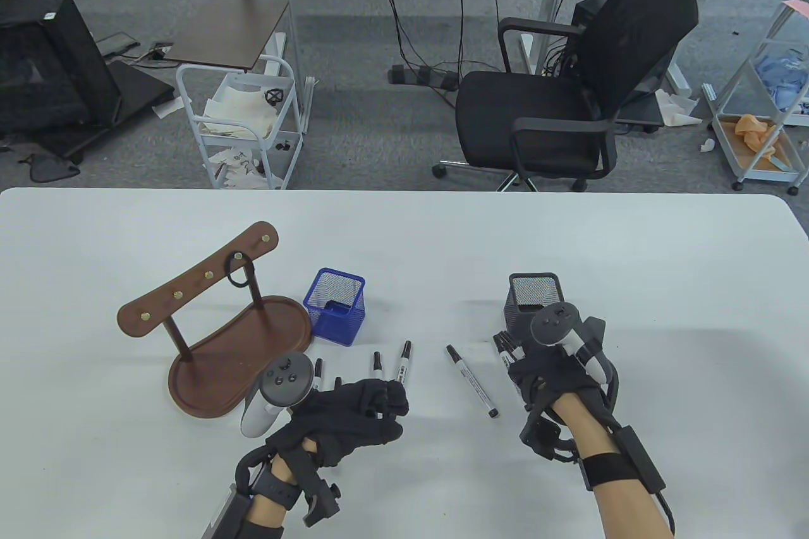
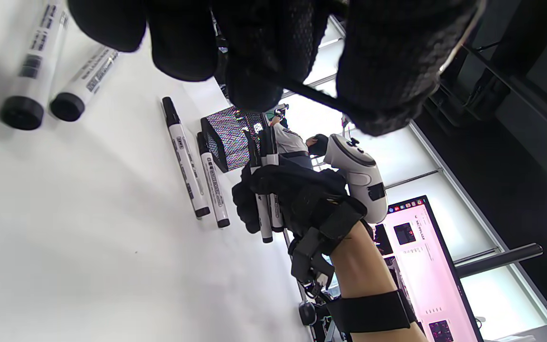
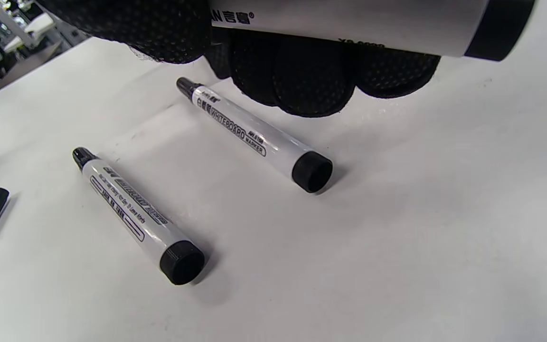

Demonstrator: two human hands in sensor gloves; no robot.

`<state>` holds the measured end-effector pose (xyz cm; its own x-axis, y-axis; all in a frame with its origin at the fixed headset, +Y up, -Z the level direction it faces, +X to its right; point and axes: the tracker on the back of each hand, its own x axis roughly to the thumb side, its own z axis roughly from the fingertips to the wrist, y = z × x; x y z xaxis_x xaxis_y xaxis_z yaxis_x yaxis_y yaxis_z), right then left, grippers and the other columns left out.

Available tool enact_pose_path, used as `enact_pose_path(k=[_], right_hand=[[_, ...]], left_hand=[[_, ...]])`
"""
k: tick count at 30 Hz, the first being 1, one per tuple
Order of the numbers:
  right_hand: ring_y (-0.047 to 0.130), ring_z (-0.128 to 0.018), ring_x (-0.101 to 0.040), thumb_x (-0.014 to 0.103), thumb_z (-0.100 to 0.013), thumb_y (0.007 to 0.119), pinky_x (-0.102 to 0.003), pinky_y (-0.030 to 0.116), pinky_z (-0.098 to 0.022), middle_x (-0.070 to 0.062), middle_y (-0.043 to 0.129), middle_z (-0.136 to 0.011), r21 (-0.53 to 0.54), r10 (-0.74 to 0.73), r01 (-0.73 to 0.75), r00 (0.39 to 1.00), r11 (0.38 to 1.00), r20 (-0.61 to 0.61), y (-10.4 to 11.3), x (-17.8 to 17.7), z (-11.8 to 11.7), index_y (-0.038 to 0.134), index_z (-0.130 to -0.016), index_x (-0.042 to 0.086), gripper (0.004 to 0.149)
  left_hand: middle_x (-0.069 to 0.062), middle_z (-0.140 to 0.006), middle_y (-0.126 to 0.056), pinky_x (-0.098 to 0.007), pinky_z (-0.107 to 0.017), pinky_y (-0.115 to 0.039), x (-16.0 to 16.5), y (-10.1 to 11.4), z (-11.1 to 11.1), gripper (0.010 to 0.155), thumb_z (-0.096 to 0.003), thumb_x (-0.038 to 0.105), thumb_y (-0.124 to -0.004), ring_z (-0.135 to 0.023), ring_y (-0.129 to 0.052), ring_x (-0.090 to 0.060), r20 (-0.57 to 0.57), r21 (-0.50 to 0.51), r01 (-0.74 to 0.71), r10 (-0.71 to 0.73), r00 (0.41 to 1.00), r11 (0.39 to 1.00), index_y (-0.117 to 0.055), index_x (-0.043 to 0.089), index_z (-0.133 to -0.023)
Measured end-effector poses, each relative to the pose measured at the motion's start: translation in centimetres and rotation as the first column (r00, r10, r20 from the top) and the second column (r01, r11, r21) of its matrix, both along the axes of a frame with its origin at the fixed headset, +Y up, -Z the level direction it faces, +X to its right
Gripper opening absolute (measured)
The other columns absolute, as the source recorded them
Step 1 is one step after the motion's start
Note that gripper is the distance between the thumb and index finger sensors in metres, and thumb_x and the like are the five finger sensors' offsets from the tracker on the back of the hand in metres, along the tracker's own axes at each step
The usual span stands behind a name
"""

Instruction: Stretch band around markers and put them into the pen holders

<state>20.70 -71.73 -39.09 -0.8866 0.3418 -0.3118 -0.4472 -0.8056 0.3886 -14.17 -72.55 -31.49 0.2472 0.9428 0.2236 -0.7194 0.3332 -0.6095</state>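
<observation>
Beside the blue pen holder (image 1: 335,306), whose inside is unclear, left hand (image 1: 354,416) pinches a black band (image 2: 321,97); right hand (image 1: 543,375) grips white black-capped markers (image 2: 266,190).

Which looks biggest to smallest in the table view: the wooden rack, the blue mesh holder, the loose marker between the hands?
1. Wooden rack, clearly largest.
2. Blue mesh holder.
3. Loose marker, about as long as the holder is tall, but far thinner.

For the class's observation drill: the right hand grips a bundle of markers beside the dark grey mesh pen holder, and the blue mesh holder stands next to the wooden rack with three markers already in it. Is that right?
Not quite. The blue mesh holder holds no markers; the table view shows it empty. The rest stands: right hand, markers, dark grey mesh pen holder, wooden rack.
</observation>
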Motion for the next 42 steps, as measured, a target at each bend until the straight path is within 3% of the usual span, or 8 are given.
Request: enact_pose_path(k=[10,20,21,33,42], right_hand=[[0.094,-0.054,-0.02,0.039,-0.053,0.082,-0.048,0.082,-0.053,0.002,0.089,-0.074,0.031,0.097,-0.099,0.994,0.995,0.042,-1.2,-0.6,-0.5,0.056,-0.097,0.027,0.053],[0.091,-0.059,-0.02,0.044,-0.05,0.083,-0.048,0.079,-0.056,0.002,0.084,-0.079,0.041,0.197,-0.2,0.978,0.979,0.064,-2.4,-1.3,-1.3,0.044,-0.109,0.022,0.074],[0.091,-0.06,-0.02,0.044,-0.05,0.083,-0.048,0.079,-0.056,0.002,0.084,-0.08,0.038,0.207,-0.21,0.976,0.977,0.063,-2.5,-1.4,-1.3,0.05,-0.107,0.022,0.069],[0.089,-0.063,-0.018,0.044,-0.05,0.084,-0.046,0.078,-0.059,0.003,0.078,-0.086,0.061,0.25,-0.255,0.965,0.965,0.084,-3.1,-2.0,-1.8,0.044,-0.109,0.019,0.075],[0.087,-0.064,-0.019,0.039,-0.051,0.087,-0.047,0.076,-0.06,0.002,0.073,-0.089,0.055,0.237,-0.241,0.969,0.969,0.073,-3.1,-2.1,-1.9,0.053,-0.104,0.022,0.065]], left_hand=[[-0.015,-0.106,-0.082,-0.068,-0.073,-0.057,-0.1,-0.1,0.0,0.07,-0.0524,0.041,-0.091,-0.102,-0.067,-0.048,-0.002,-0.003,0.004,-0.004,1.0,1.0,-0.063,0.007,-0.108],[-0.015,-0.107,-0.082,-0.068,-0.073,-0.057,-0.1,-0.1,0.0,0.07,-0.0524,0.041,-0.091,-0.102,-0.067,-0.048,-0.004,-0.005,0.007,-0.007,1.0,1.0,-0.063,0.007,-0.108],[-0.015,-0.107,-0.082,-0.069,-0.073,-0.056,-0.1,-0.1,0.0,0.07,-0.0525,0.041,-0.091,-0.102,-0.067,-0.048,-0.004,-0.006,0.007,-0.007,1.0,1.0,-0.063,0.007,-0.108],[-0.015,-0.107,-0.082,-0.068,-0.073,-0.057,-0.1,-0.1,0.0,0.07,-0.0525,0.041,-0.091,-0.102,-0.067,-0.047,-0.003,-0.006,0.01,-0.01,1.0,1.0,-0.063,0.007,-0.108],[-0.015,-0.106,-0.082,-0.068,-0.073,-0.057,-0.1,0.0,0.0,0.07,-0.0525,0.041,-0.091,-0.102,-0.068,-0.048,-0.004,-0.005,0.01,-0.01,1.0,1.0,-0.063,0.007,-0.108]])
